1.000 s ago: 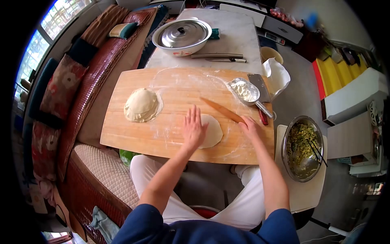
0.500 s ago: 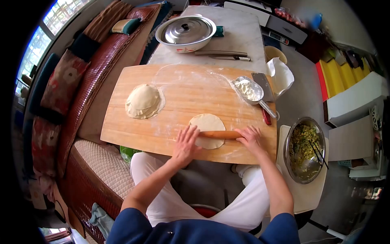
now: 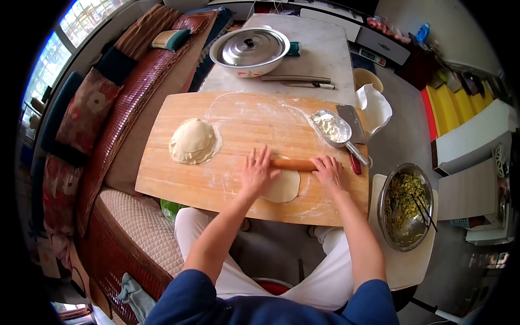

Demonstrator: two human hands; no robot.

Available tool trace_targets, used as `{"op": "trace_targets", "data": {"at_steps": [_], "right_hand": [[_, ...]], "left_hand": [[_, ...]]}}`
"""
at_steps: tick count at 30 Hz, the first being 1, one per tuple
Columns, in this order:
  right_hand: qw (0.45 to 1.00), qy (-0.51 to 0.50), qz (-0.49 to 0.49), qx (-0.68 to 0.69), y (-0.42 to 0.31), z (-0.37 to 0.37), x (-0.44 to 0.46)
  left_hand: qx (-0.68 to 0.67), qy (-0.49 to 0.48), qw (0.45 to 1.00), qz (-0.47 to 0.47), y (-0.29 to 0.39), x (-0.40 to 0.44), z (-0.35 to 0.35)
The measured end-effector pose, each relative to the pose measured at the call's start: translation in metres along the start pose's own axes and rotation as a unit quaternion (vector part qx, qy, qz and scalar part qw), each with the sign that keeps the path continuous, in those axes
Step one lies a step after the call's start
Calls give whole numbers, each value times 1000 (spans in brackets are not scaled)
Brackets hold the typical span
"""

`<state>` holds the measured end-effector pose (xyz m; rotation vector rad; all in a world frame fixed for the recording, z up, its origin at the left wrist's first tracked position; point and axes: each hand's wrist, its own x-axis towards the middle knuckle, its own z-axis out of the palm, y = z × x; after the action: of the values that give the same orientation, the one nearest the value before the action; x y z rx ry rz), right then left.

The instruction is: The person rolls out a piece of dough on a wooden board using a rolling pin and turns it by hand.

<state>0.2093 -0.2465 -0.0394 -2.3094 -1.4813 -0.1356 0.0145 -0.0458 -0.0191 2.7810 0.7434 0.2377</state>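
A wooden rolling pin lies across the upper part of a flat round of dough on the wooden board. On the pin's left end rests my left hand, its fingers spread and not wrapped round it. My right hand is at the pin's right end, fingers extended over it. The dough's left edge is partly hidden by my left hand. Stacked dough rounds sit at the board's left. A metal scoop of flour and a cleaver lie at the right.
Behind the board, a lidded basin and a knife stand on the marble table. A steel bowl of chopped filling with chopsticks is at my right. A white bag stands beyond the board's right corner.
The rolling pin came down from a slant onto the dough, then moved toward its far edge. My left hand went onto the pin's left end. Both hands have since moved forward with it.
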Motion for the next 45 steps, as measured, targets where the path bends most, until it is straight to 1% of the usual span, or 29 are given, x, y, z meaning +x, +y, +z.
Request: {"op": "trace_targets", "data": {"at_steps": [2,4,5,7,8,10,11,12,14,15,17,20,21,23,24,25,28,29,30,32,35,36,38,39,40,41,43,45], "right_hand": [[1000,-11,2,11,-13,-22,-24],[998,-30,20,59,-11,-37,-49],[995,-39,27,84,-9,-43,-58],[988,18,67,139,0,-51,-76],[981,47,89,166,5,-52,-82],[973,56,135,177,7,-59,-85],[969,61,157,183,9,-63,-85],[963,65,178,189,9,-66,-83],[965,73,181,177,8,-70,-81],[967,76,179,165,10,-71,-80],[974,63,170,134,10,-73,-86],[989,18,120,89,12,-78,-87],[992,-2,95,84,12,-78,-88],[994,-28,44,93,9,-70,-88],[994,-34,16,106,5,-63,-84],[992,-40,-14,118,1,-57,-77],[991,-59,-5,123,-9,-33,-32],[994,-64,10,86,-11,-29,-15],[996,-68,25,48,-9,-26,2],[999,-12,13,29,7,-3,29],[999,48,4,19,18,21,24],[998,66,2,19,20,23,21],[997,73,6,-3,20,17,-5],[997,74,9,-13,16,14,-25],[999,51,2,0,8,3,-42],[1000,28,-5,12,-2,-16,-59],[999,-10,-17,33,-18,-43,-81],[997,-42,-34,54,-28,-56,-90]], "left_hand": [[-21,-16,998,56,20,-41,-15],[-56,-24,994,90,28,-72,-22],[-77,-4,995,60,30,-78,-20],[-117,34,993,-2,37,-86,-16],[-120,41,992,-28,42,-82,-11],[-126,60,987,-77,56,-65,7],[-120,49,987,-100,63,-53,15],[-89,43,992,-82,68,-46,17],[-26,29,998,-45,74,-34,20],[-28,11,999,23,69,-26,19],[-30,-35,987,155,39,-22,10],[-34,-98,949,297,-11,-24,-8],[-28,-123,954,271,-19,-30,-15],[-160,-99,975,118,-41,-55,-17],[-223,-85,970,36,-46,-67,-17],[-196,-88,977,10,-43,-75,-23],[-43,-28,995,86,-11,-78,-25],[-17,-31,997,75,-9,-70,-24],[-14,-12,998,52,-11,-56,-20],[-8,26,1000,8,-20,-22,-9],[-31,52,997,-37,-25,14,0],[-33,43,998,-13,-20,11,1],[-38,21,999,29,-9,-13,4],[-29,-2,998,61,3,-38,-12],[-43,-15,995,94,11,-67,-23],[-44,-50,991,115,13,-93,-26],[-58,-81,987,128,15,-136,-30],[-61,-82,987,120,14,-147,-30]]}}
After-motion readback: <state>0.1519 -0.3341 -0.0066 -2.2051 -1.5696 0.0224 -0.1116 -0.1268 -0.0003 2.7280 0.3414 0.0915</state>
